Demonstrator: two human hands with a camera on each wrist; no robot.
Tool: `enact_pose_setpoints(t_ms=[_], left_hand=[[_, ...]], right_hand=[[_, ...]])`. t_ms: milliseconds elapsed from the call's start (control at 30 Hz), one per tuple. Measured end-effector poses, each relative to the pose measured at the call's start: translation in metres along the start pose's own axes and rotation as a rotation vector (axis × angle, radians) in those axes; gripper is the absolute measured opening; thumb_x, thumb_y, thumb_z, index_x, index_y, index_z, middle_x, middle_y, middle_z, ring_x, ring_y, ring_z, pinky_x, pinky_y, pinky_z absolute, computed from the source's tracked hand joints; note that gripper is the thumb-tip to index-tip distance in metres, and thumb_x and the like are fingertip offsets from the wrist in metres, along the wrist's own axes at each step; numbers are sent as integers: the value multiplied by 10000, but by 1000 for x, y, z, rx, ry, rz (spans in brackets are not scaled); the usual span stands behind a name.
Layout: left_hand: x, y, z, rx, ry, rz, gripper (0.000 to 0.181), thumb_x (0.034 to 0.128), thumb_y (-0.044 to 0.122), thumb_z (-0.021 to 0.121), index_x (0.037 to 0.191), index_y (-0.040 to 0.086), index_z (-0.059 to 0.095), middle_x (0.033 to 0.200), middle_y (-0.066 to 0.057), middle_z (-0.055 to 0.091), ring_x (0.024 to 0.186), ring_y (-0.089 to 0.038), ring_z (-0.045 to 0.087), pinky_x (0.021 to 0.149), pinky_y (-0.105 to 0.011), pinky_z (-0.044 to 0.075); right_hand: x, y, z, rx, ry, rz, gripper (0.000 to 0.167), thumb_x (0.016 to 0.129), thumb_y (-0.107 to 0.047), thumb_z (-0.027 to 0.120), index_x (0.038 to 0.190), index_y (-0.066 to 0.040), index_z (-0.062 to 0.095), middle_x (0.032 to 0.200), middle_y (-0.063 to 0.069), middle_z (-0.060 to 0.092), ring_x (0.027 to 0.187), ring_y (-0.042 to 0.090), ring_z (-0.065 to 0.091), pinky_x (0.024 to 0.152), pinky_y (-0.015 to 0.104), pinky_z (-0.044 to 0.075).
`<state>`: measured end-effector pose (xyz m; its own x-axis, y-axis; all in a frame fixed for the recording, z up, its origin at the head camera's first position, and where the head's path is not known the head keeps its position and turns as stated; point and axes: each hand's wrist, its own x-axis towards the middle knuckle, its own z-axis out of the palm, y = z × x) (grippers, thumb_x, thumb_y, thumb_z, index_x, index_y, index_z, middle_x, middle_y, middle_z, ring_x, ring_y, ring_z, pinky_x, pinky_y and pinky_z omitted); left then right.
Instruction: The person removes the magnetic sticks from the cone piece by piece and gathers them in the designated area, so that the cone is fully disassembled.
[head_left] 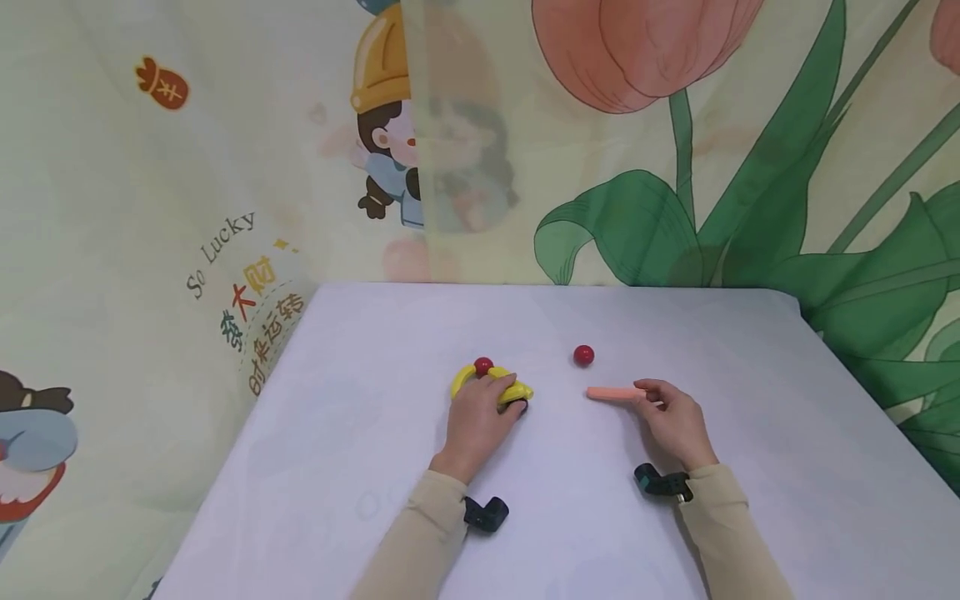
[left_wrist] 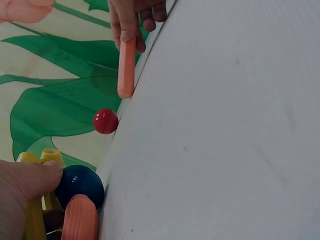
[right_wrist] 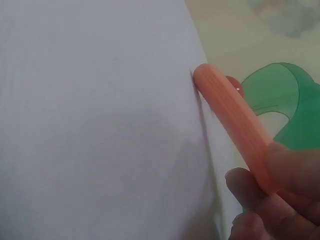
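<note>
My left hand (head_left: pixel 474 427) holds a small cluster of toy rods and balls on the table, its thumb and fingers on a yellow rod (head_left: pixel 517 391). A second, curved yellow rod (head_left: pixel 461 380) shows to the left, with a red ball (head_left: pixel 483 366) behind the hand. The left wrist view also shows a dark blue ball (left_wrist: pixel 80 186) and an orange ribbed rod (left_wrist: pixel 80 220) in this cluster; the hand hides part of it. To the right, my right hand (head_left: pixel 677 421) pinches another orange ribbed rod (right_wrist: pixel 232 117) by one end, its free end pointing left.
A loose red ball (head_left: pixel 583 356) lies on the white-covered table (head_left: pixel 570 517), beyond the gap between the hands. Behind the table's far edge hangs a printed curtain (head_left: pixel 480 167) with flowers and cartoon figures. Each wrist carries a small black camera (head_left: pixel 487 515).
</note>
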<state>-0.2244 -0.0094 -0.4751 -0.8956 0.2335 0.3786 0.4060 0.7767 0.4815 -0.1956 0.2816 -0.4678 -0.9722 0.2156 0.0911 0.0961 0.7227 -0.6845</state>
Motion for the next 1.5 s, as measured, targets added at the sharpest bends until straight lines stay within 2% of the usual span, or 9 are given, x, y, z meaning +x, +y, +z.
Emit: enact_pose_setpoints(t_ms=[100, 233, 433, 533, 767, 1033, 1200, 1400, 1500], left_hand=[[0, -2, -5, -5, 10, -13, 437, 856, 312, 763, 1253, 159, 662, 1134, -11, 683, 1063, -184, 612, 936, -333, 486], [-2, -6, -14, -18, 17, -6, 404, 837, 278, 784, 1204, 143, 683, 1062, -1, 670, 999, -172, 599, 894, -335, 490], [-9, -16, -23, -2, 20, 69, 308, 840, 213, 780, 1134, 156, 709, 1051, 16, 661, 1011, -188, 566, 919, -368, 450], [-15, -22, -26, -11, 29, 84, 285, 838, 184, 777, 1116, 156, 721, 1058, 22, 675, 1058, -210, 544, 958, -401, 413], [-26, -37, -31, -76, 64, 0, 301, 805, 127, 806, 1096, 135, 734, 1103, -8, 627, 1128, -224, 506, 962, -401, 440], [-22, -40, -24, -130, 50, -44, 378, 810, 144, 810, 1169, 135, 696, 1255, -28, 546, 1208, -207, 447, 980, -348, 462], [-21, -41, -21, -156, 36, -72, 368, 830, 165, 793, 1180, 149, 682, 1285, -19, 525, 1241, -200, 424, 994, -364, 448], [-22, -43, -21, -160, 43, -79, 358, 825, 154, 795, 1166, 144, 685, 1281, -25, 532, 1242, -206, 429, 996, -369, 444], [-22, -43, -21, -150, 39, -87, 368, 824, 155, 797, 1174, 142, 686, 1279, -26, 529, 1238, -205, 429, 997, -360, 449]], right_hand=[[3, 5, -6, -4, 4, -21, 325, 937, -134, 607, 1236, -5, 605, 1072, 214, 644, 847, 279, 573, 638, 293, 436], [6, 16, -15, -50, -5, -32, 315, 935, -159, 636, 1207, -2, 630, 1098, 218, 652, 905, 307, 588, 677, 308, 445], [13, 30, -24, -103, -1, -34, 320, 936, -197, 664, 1196, -13, 652, 1125, 214, 647, 921, 312, 579, 681, 309, 439], [17, 34, -25, -115, 0, -29, 320, 938, -199, 662, 1198, -13, 654, 1119, 214, 645, 895, 296, 568, 666, 303, 432], [31, 41, -27, -115, -29, -33, 352, 943, -209, 656, 1221, 7, 642, 1096, 211, 647, 855, 280, 543, 656, 313, 423], [51, 60, -48, -82, -109, -40, 441, 959, -283, 638, 1283, 14, 601, 1177, 253, 612, 972, 335, 508, 763, 392, 446], [58, 70, -60, -104, -109, -67, 422, 958, -249, 638, 1271, 32, 599, 1170, 271, 607, 976, 356, 513, 769, 438, 452], [65, 75, -61, -142, -90, -66, 353, 955, -188, 633, 1250, 5, 615, 1119, 259, 608, 969, 367, 508, 764, 447, 442], [68, 75, -58, -129, -100, -67, 351, 951, -183, 643, 1244, 7, 617, 1123, 263, 605, 979, 375, 507, 779, 468, 448]])
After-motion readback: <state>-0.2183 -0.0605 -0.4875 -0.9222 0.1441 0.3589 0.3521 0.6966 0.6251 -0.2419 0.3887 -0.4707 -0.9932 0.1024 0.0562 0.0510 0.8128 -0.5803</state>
